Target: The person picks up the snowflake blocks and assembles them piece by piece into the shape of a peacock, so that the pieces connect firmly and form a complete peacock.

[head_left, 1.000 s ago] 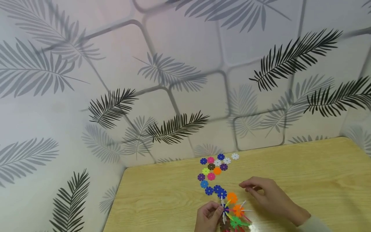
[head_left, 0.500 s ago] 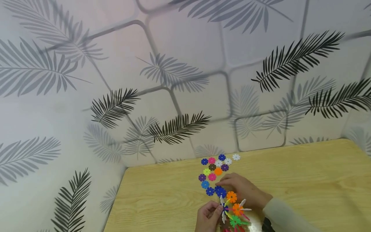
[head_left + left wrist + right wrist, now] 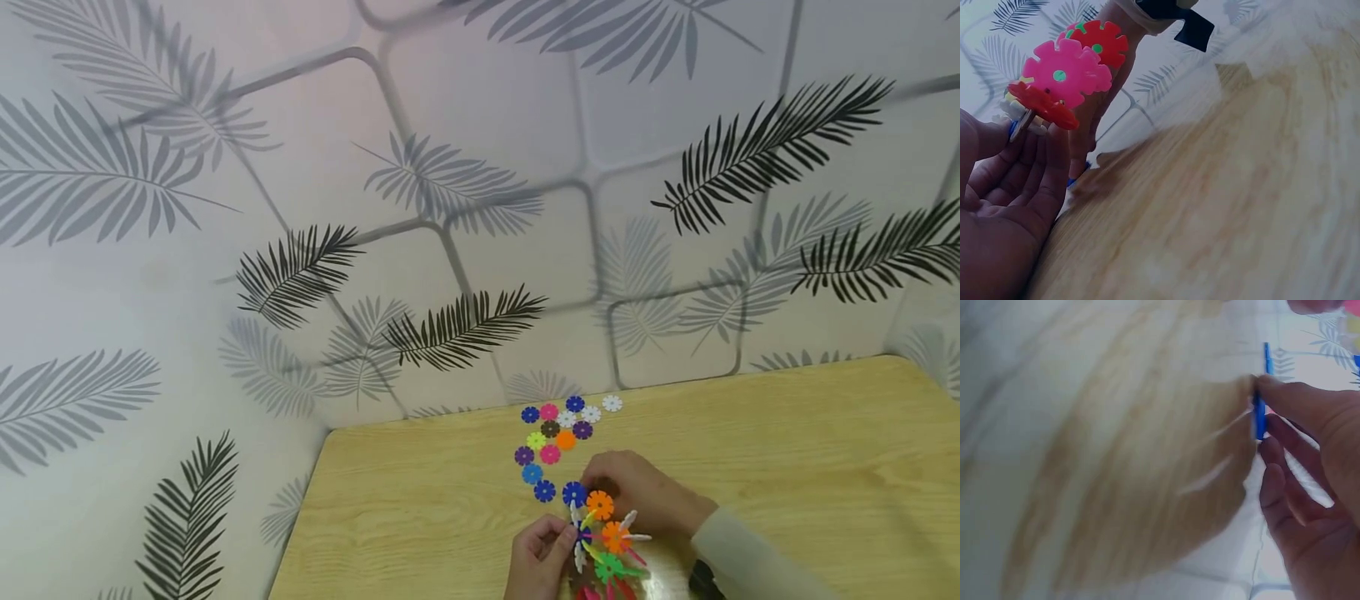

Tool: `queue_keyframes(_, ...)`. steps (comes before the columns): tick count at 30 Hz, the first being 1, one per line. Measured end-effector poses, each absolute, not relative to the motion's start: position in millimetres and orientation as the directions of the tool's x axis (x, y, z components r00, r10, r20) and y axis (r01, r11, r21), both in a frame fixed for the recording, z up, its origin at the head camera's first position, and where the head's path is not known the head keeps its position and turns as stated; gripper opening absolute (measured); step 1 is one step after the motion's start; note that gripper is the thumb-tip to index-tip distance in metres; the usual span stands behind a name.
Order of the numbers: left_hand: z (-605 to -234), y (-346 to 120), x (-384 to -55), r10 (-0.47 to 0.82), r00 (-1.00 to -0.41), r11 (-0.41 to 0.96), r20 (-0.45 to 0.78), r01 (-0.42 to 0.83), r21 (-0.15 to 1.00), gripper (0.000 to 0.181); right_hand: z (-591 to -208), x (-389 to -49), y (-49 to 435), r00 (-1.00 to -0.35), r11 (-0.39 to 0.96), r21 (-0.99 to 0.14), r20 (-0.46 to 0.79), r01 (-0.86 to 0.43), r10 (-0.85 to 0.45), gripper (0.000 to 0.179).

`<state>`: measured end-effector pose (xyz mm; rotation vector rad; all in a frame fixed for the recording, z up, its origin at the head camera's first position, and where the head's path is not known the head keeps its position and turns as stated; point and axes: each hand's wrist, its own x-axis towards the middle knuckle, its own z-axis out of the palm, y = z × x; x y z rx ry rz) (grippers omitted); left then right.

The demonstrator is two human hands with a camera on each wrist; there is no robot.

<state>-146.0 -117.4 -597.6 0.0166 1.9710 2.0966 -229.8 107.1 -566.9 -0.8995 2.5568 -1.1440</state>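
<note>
My left hand (image 3: 536, 554) pinches a cluster of interlocking flower-shaped plastic discs (image 3: 615, 537), orange, green, white, yellow and red, at the table's near edge. In the left wrist view the cluster's pink disc (image 3: 1060, 72) rises above the thumb and fingers. Just beyond the cluster is my right hand (image 3: 637, 492), low over the table. Its thumb and fingers pinch a blue disc (image 3: 1259, 415) seen edge-on in the right wrist view. A second blue disc (image 3: 574, 493) shows beside the right fingertips; whether it belongs to the cluster, I cannot tell.
Loose discs lie spread on the wooden table (image 3: 405, 500) toward the wall, among them a blue disc (image 3: 544, 491), a light blue disc (image 3: 532, 473), a pink disc (image 3: 550, 454) and a white disc (image 3: 612, 403). A leaf-patterned wall (image 3: 487, 250) borders the table's back.
My right hand has come in from the right to the blue discs and now pinches one. One blue disc no longer shows in its earlier spot. The left hand still holds the cluster.
</note>
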Motion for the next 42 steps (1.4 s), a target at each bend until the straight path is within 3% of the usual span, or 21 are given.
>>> queue_keyframes(6, -597.2, -117.6, -145.1, 0.216, -0.965, -0.053, -0.152, -0.167, 0.985, 0.043, -565.9, -223.1, 122.3, -0.808, 0.483, -0.812, -0.024, -0.327, -0.588, 0.021)
queue_keyframes(14, -595.8, -119.1, -144.6, 0.226, -0.951, -0.032, -0.211, -0.224, 0.974, 0.036, -560.3, -209.3, 143.2, -0.817, 0.456, -0.836, -0.017, -0.304, -0.576, 0.015)
queue_keyframes(21, -593.8, -118.6, -144.2, 0.232, -0.935, -0.058, -0.268, -0.288, 0.956, 0.023, -543.9, -196.8, 156.5, -0.855, 0.408, -0.86, 0.061, -0.307, -0.515, 0.013)
queue_keyframes(30, -594.8, -117.8, -143.6, 0.273, -0.954, -0.028, -0.123, -0.135, 0.99, 0.041, -532.5, -178.9, 161.4, -0.859, 0.319, -0.876, 0.181, -0.362, -0.48, 0.01)
queue_keyframes(36, -595.7, -117.0, -144.1, 0.276, -0.952, -0.034, -0.134, -0.149, 0.988, 0.04, -533.2, -175.4, 158.8, -0.826, 0.324, -0.806, 0.321, -0.495, -0.464, 0.008)
queue_keyframes(42, -596.0, -116.3, -143.5, 0.299, -0.945, -0.041, -0.132, -0.15, 0.988, 0.041, -534.8, -172.4, 156.4, -0.836, 0.343, -0.792, 0.35, -0.505, -0.423, 0.007)
